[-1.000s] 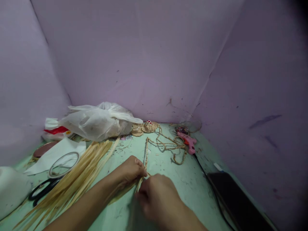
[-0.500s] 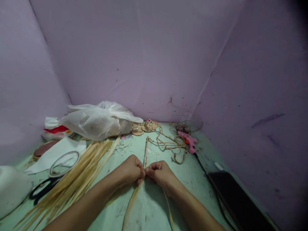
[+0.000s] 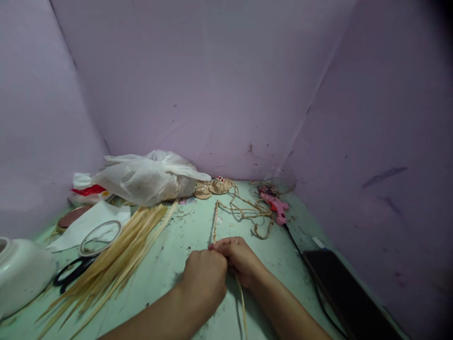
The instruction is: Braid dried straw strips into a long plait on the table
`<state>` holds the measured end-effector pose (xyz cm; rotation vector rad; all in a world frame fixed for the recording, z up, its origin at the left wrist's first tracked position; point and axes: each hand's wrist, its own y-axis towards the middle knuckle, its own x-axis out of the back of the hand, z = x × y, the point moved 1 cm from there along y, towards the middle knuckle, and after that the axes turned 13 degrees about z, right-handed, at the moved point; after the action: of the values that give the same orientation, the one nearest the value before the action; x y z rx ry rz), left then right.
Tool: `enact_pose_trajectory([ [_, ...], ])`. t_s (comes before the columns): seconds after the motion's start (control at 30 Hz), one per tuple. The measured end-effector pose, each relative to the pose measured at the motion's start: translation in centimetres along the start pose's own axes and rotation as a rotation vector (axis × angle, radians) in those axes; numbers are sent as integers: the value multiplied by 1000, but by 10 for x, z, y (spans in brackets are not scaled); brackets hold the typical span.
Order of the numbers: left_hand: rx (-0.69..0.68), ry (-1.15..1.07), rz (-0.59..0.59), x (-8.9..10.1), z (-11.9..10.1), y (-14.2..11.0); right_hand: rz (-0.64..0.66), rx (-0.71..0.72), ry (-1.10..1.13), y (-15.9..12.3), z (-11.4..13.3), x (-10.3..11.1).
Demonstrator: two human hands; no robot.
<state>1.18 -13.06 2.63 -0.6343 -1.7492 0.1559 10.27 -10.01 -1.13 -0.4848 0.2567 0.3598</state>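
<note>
right hand (image 3: 239, 257) is pinched closed on the near end of a tan braided cord (image 3: 215, 223), which runs up the green table (image 3: 170, 264) and bends right into loose loops beside a pink glue gun (image 3: 279, 210). curled nearly into a fist, the left hand (image 3: 205, 278) overlaps the right in view, its fingers hidden, so what it holds cannot be told; a pale strand (image 3: 242, 302) trails below the right hand, and straw strips (image 3: 116, 252) lie to the left.
</note>
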Motion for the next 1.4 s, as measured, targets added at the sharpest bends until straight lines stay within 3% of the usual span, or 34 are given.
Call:
enact_pose_trajectory([
  [0.13,32,-158,-42,24,20,7,101,9,-34,-2,3,3],
  [0.2,70,-385,-157,36,32,14,131,15,-45,-4,6,4],
  [0.3,80,-900,113,31,42,27,146,11,-83,-6,8,5],
  [0.4,-51,-1137,368,15,42,36,169,22,-141,-4,6,7],
  [0.5,-77,-1090,365,5,40,39,184,68,-246,3,0,11],
  [0.7,-15,-960,269,10,38,37,-16,146,-563,11,-7,18],
  [0.83,-83,-883,319,20,39,31,42,89,-471,6,-1,14],
  [1.0,-88,-848,273,18,35,29,61,84,-293,1,4,10],
  [1.13,-67,-918,334,10,36,34,135,114,-359,4,1,12],
  [1.27,-63,-898,368,9,38,37,91,69,-529,7,-2,17],
  [1.33,-28,-860,295,7,38,39,28,81,-675,7,-2,17],
  [1.4,25,-746,142,3,38,41,-53,132,-873,4,-1,15],
])
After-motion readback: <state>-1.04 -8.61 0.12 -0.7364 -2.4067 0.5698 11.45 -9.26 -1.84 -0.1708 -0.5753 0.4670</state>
